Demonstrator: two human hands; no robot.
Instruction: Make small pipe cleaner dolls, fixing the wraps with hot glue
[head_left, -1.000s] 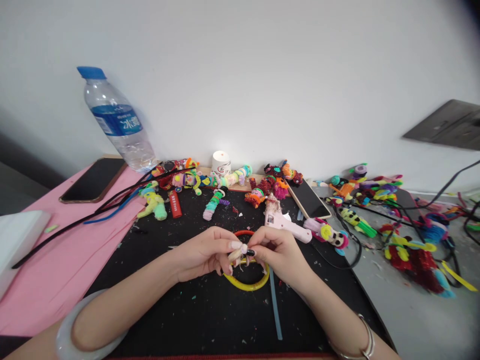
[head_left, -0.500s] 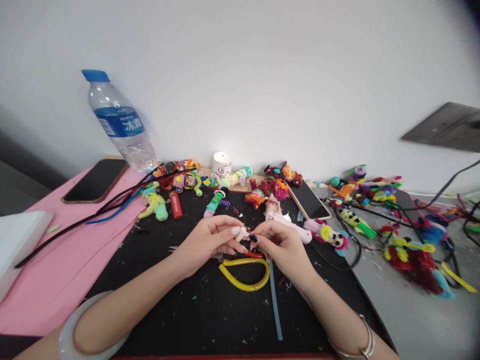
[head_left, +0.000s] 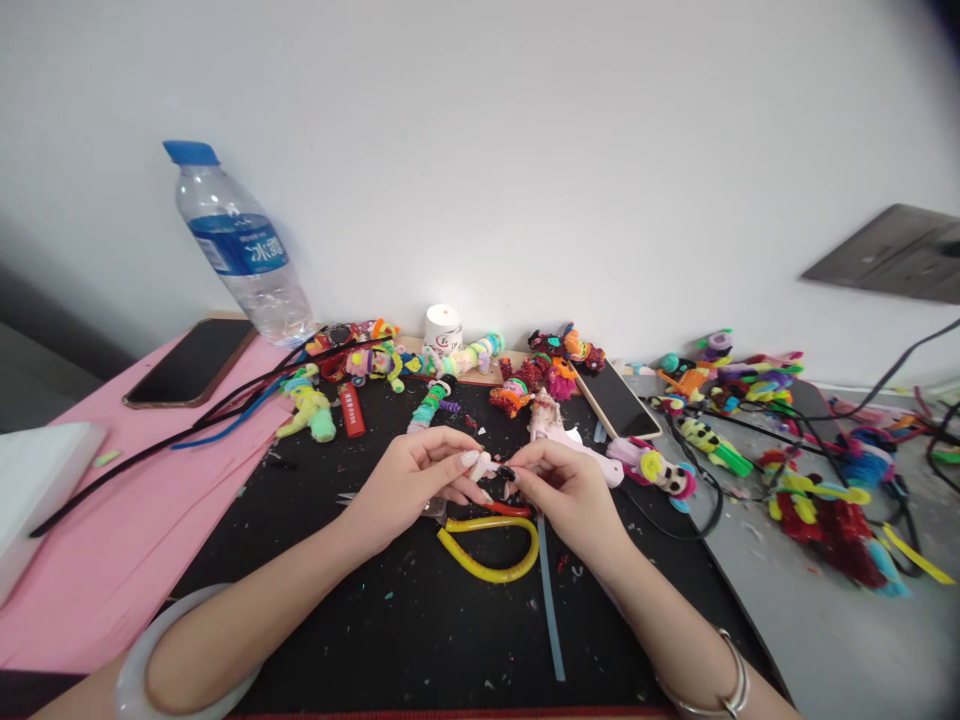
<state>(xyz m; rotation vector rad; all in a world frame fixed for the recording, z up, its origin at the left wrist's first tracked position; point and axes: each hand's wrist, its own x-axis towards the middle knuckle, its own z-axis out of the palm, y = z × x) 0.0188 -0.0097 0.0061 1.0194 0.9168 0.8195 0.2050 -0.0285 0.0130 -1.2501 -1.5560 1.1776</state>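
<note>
At the left, a dark phone (head_left: pixel 189 362) lies on a pink sheet (head_left: pixel 142 570). In the middle, the left hand (head_left: pixel 420 485) pinches a small pale piece (head_left: pixel 483 466) near the scissors (head_left: pixel 495 576), and the right hand (head_left: pixel 568 492) has its fingertips closed at the other side of this piece. At the right, colourful fuzzy figures (head_left: pixel 834 520) lie on the grey desk (head_left: pixel 847 655).

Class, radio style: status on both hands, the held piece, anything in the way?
Left hand, right hand: both pinching small pale piece. Piece partly hidden. Scissors close by on black mat, glue gun beyond.
</note>
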